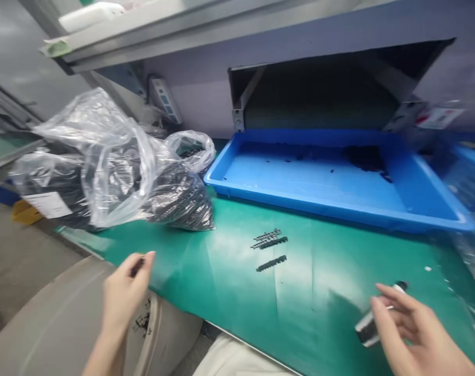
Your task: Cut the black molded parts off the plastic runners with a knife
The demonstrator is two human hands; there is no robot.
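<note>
My left hand (126, 290) is closed on a small dark piece (137, 266), pinched between thumb and fingers. It hangs over the rim of a large round pale bin (153, 329), in which some black bits show. At the right of the table, my right hand (412, 329) has its fingers curled round a short black-and-white object (368, 329); motion blur hides its kind. Between the hands lie several thin black toothed strips (266, 240) in a loose group, with a single black strip (271, 263) apart in front of them.
A blue tray (323, 201) with black pieces stands at the back of the green table (229, 292). Clear plastic bags (178, 201) of dark parts crowd the left. A shelf edge (175, 44) overhangs the work area, and a power strip (166, 100) hangs behind.
</note>
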